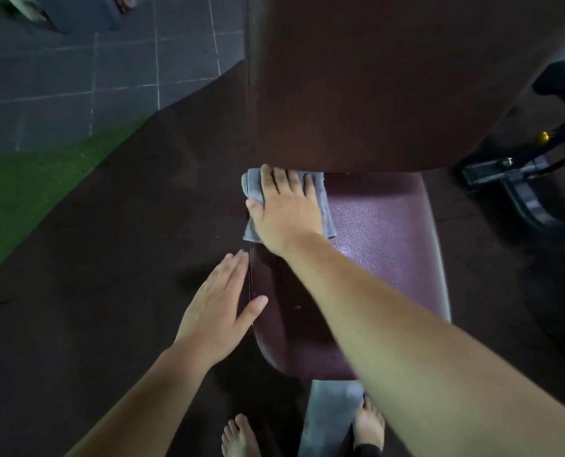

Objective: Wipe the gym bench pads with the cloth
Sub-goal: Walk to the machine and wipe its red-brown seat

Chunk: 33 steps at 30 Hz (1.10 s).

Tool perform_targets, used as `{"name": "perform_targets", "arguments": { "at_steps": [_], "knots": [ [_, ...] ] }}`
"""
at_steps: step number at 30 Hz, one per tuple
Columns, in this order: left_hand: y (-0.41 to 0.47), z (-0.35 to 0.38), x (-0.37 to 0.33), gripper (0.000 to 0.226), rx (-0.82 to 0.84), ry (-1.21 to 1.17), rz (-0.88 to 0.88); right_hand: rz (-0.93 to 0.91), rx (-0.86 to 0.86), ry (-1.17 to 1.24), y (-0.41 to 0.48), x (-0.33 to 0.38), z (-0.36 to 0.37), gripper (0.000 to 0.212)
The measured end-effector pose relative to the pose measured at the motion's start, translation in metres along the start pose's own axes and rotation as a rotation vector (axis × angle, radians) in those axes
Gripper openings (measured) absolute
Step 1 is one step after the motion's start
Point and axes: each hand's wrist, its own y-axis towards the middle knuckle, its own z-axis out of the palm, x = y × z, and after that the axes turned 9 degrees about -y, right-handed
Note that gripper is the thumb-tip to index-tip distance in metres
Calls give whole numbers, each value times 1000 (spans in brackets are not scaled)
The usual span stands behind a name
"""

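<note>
A maroon seat pad [380,245] lies in the middle of the head view, with the raised back pad [373,80] rising behind it. A folded grey cloth [253,186] lies at the seat pad's far left corner, right under the back pad's lower edge. My right hand [284,209] presses flat on the cloth with straight fingers, the arm crossing the seat. My left hand [218,308] is open, fingers straight, along the seat pad's left edge with the thumb touching the pad.
Dark rubber flooring [109,258] surrounds the bench. Green turf [27,183] and grey tiles [109,77] lie to the left. Black machine frame parts with a yellow knob [543,136] stand at the right. My bare feet [241,437] and the grey bench base [327,420] are below.
</note>
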Motion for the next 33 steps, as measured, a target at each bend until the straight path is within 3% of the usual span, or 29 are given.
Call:
{"name": "perform_targets", "arguments": {
  "at_steps": [3, 6, 8, 11, 16, 21, 25, 28, 33],
  "knots": [
    [0, 2, -2, 88, 1, -26, -15, -58, -7, -54, -18, -70, 0, 66],
    [0, 4, -4, 84, 0, -63, -22, 188, -20, -65, -37, -146, 2, 74],
    [0, 4, -4, 84, -4, -81, -10, 302, -19, -24, -46, -157, 4, 72],
    [-5, 0, 2, 81, 34, -87, 15, 380, -63, -10, -57, -101, 7, 74],
    [-20, -3, 16, 84, 121, -38, 144, 129, -14, -56, -55, 16, 16, 71],
    [-24, -1, 30, 102, 200, 33, 244, 140, -4, -82, 8, 16, 9, 67],
    [-25, -1, 31, 120, 244, 76, 225, 100, -45, -76, -56, 24, 15, 67],
    [-25, 4, 31, 123, 210, 66, 208, 59, 55, -107, -107, 27, 20, 67],
    [-26, 13, 33, 124, 162, 37, 203, 131, -24, -77, -24, 16, 10, 64]
  ]
}}
